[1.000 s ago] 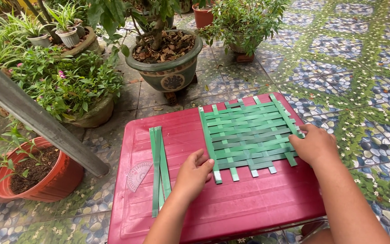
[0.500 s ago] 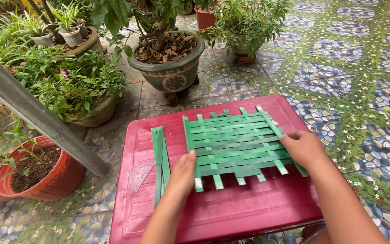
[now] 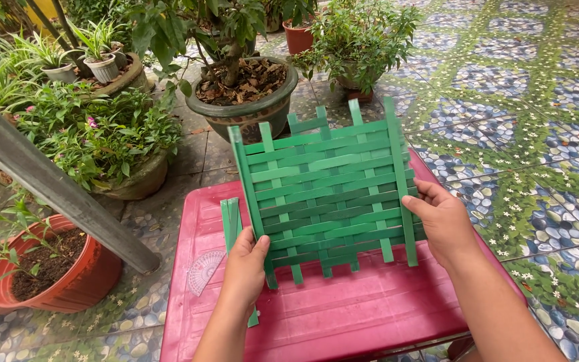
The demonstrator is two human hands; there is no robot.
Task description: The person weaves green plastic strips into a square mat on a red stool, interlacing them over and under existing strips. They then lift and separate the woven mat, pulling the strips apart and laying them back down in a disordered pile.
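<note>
Both hands hold a flat woven mat of green plastic strips [image 3: 326, 194] up off the red plastic counter [image 3: 343, 315], tilted toward the camera. The left hand [image 3: 244, 265] pinches its lower left corner; the right hand [image 3: 442, 221] grips the right edge. Spare green strips [image 3: 230, 218] lie on the counter beside it. It looks like a check of the weave; adding a strip would call for laying it flat

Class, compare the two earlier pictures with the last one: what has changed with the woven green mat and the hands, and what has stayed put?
The mat was lying flat on the red table under both hands. Now it is lifted and tilted up toward the camera, the left hand gripping its lower left edge and the right hand its right edge. The loose green strips stayed on the table at the left; the plant pots did not move.
</note>
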